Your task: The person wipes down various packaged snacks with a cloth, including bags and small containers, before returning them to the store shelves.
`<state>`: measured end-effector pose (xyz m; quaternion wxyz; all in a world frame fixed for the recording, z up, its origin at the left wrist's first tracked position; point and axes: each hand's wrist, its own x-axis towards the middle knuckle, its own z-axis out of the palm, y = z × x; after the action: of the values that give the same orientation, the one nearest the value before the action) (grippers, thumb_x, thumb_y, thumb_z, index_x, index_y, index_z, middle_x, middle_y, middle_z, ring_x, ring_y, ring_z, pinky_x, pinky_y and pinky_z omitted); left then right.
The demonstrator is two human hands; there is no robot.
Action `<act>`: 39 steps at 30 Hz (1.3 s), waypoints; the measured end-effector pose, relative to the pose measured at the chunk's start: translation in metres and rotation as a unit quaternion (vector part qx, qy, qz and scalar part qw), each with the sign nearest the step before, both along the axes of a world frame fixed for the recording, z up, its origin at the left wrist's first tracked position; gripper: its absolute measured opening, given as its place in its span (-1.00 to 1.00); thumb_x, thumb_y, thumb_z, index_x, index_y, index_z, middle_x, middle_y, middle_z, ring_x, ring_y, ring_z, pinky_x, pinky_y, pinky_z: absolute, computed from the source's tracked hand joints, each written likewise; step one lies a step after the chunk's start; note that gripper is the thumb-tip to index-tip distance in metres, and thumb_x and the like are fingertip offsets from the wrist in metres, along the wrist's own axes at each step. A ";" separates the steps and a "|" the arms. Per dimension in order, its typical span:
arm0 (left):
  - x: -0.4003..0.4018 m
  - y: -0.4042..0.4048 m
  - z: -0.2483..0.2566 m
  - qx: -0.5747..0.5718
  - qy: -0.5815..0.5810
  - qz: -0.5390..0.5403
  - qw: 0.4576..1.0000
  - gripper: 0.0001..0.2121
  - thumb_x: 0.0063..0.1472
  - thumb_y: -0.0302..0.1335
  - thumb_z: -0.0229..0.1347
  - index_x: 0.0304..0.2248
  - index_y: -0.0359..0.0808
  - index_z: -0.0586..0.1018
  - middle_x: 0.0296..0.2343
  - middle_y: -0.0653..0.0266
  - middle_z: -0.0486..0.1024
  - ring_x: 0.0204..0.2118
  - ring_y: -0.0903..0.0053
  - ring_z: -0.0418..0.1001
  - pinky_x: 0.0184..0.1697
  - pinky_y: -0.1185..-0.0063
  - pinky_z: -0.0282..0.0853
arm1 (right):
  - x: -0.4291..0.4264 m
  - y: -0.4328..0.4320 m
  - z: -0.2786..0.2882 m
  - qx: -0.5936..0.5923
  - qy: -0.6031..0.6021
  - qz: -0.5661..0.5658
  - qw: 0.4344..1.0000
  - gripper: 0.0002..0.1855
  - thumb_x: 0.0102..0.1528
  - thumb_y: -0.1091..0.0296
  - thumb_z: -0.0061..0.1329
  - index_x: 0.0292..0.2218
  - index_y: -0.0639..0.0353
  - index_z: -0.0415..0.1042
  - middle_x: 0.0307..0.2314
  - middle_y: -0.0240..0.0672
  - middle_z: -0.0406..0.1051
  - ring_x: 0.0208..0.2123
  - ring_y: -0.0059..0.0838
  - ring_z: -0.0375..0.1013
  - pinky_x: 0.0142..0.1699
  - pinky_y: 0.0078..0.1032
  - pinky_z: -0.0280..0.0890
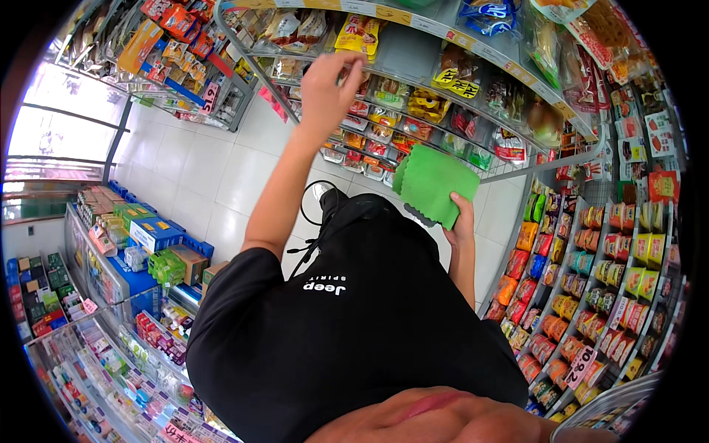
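Observation:
My left hand is raised at the front edge of an upper shelf, its fingers bent and the thumb apart from them. Nothing shows between finger and thumb. Just beyond the fingertips stands a yellow snack packet with printing on it. Lower and to the right, my right hand grips a folded green cloth with a scalloped edge, thumb on top. A dark grey layer peeks out under the cloth. Black bags with yellow print sit farther right on the shelf.
The metal shelf rack carries packaged snacks on several tiers, with a grey rail at right. Instant noodle shelves line the right side. Chilled display cases and stacked cartons stand at left. Pale floor tiles lie between.

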<state>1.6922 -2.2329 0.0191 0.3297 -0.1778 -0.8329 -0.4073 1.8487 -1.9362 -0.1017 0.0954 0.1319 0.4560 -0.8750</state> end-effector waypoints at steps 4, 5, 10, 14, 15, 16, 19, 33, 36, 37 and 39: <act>-0.053 -0.026 0.009 -0.238 0.127 0.002 0.963 -0.75 0.11 -0.54 0.10 -0.17 -0.26 0.54 -0.18 0.16 0.50 -0.10 0.22 0.43 -0.04 0.36 0.35 | -0.007 -0.002 0.007 -0.013 -0.011 -0.018 1.000 -0.47 0.13 0.28 -0.08 0.08 0.35 0.21 -0.07 -0.17 0.36 -0.05 -0.30 0.40 0.04 -0.35 0.31; -0.064 -0.029 0.009 -0.291 0.146 -0.007 0.946 -0.71 0.09 -0.54 0.10 -0.15 -0.25 0.53 -0.14 0.14 0.47 -0.06 0.18 0.39 0.01 0.32 0.33 | -0.010 -0.004 0.010 -0.011 -0.008 -0.027 1.000 -0.47 0.13 0.28 -0.08 0.08 0.34 0.21 -0.07 -0.18 0.36 -0.05 -0.31 0.40 0.05 -0.35 0.31; -0.078 -0.026 0.023 -0.339 0.039 -0.015 0.940 -0.59 0.05 -0.48 0.16 -0.05 -0.18 0.48 -0.09 0.14 0.43 -0.03 0.16 0.37 0.07 0.33 0.29 | -0.013 -0.006 0.010 -0.017 -0.017 -0.057 0.998 -0.48 0.13 0.26 -0.06 0.06 0.33 0.22 -0.08 -0.19 0.37 -0.05 -0.31 0.40 0.05 -0.35 0.31; -0.090 -0.027 0.024 -0.366 -0.014 -0.019 0.930 -0.50 0.02 -0.41 0.22 0.01 -0.10 0.46 -0.09 0.15 0.45 -0.03 0.16 0.38 0.06 0.33 0.30 | -0.009 -0.007 0.006 -0.032 -0.028 -0.087 0.995 -0.50 0.13 0.26 -0.05 0.05 0.31 0.24 -0.09 -0.19 0.38 -0.06 -0.31 0.40 0.04 -0.35 0.31; -0.092 -0.028 0.024 -0.374 -0.023 -0.023 0.927 -0.48 0.01 -0.39 0.23 0.03 -0.08 0.46 -0.09 0.16 0.45 -0.03 0.17 0.38 0.06 0.33 0.30 | -0.008 -0.006 0.003 -0.034 -0.029 -0.087 0.995 -0.50 0.13 0.26 -0.05 0.04 0.31 0.24 -0.09 -0.20 0.38 -0.06 -0.31 0.40 0.04 -0.34 0.31; -0.093 -0.029 0.024 -0.375 -0.025 -0.018 0.926 -0.45 0.00 -0.36 0.24 0.04 -0.07 0.45 -0.10 0.17 0.46 -0.03 0.19 0.39 0.06 0.33 0.30 | -0.007 -0.005 -0.001 -0.036 -0.031 -0.087 0.995 -0.50 0.13 0.26 -0.05 0.04 0.31 0.25 -0.10 -0.20 0.38 -0.06 -0.30 0.40 0.04 -0.34 0.31; -0.091 -0.026 0.026 -0.378 -0.022 -0.013 0.926 -0.50 0.03 -0.38 0.21 0.02 -0.09 0.47 -0.10 0.15 0.46 -0.04 0.19 0.39 0.05 0.32 0.31 | -0.003 -0.004 -0.002 -0.041 -0.036 -0.091 0.994 -0.50 0.13 0.25 -0.04 0.04 0.30 0.25 -0.10 -0.21 0.38 -0.06 -0.31 0.40 0.05 -0.33 0.30; -0.015 -0.029 0.032 -0.069 0.064 0.008 0.996 -0.87 0.18 -0.57 0.12 -0.27 -0.39 0.59 -0.23 0.21 0.58 -0.24 0.42 0.57 -0.19 0.56 0.46 | -0.005 -0.006 0.004 -0.043 -0.045 -0.109 0.992 -0.49 0.14 0.30 -0.10 0.05 0.42 0.22 -0.07 -0.16 0.36 -0.05 -0.32 0.40 0.04 -0.38 0.31; 0.020 -0.038 0.032 0.081 0.020 0.027 0.996 -0.87 0.22 -0.52 0.11 -0.27 -0.40 0.58 -0.23 0.19 0.57 -0.26 0.43 0.57 -0.20 0.55 0.47 | -0.008 -0.008 0.006 -0.048 -0.039 -0.101 0.993 -0.49 0.15 0.31 -0.09 0.06 0.41 0.21 -0.06 -0.16 0.35 -0.04 -0.32 0.39 0.05 -0.36 0.31; 0.035 -0.045 0.026 0.159 -0.032 0.033 0.986 -0.85 0.24 -0.51 0.10 -0.24 -0.42 0.56 -0.22 0.19 0.56 -0.24 0.45 0.56 -0.18 0.55 0.46 | -0.009 -0.011 0.007 -0.050 -0.038 -0.099 0.993 -0.49 0.15 0.32 -0.09 0.07 0.41 0.21 -0.06 -0.16 0.35 -0.03 -0.31 0.39 0.05 -0.36 0.30; 0.058 -0.052 0.013 0.338 -0.122 0.002 0.933 -0.79 0.28 -0.51 0.05 -0.15 -0.45 0.50 -0.17 0.15 0.53 -0.18 0.44 0.54 -0.11 0.53 0.45 | -0.010 -0.015 0.008 -0.053 -0.042 -0.100 0.993 -0.49 0.15 0.33 -0.08 0.07 0.40 0.20 -0.05 -0.16 0.35 -0.02 -0.30 0.39 0.06 -0.35 0.30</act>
<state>1.7499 -2.2851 0.0319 0.2664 -0.0032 -0.6799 -0.6832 1.8384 -1.9512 -0.0940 0.0336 0.2083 0.3891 -0.8967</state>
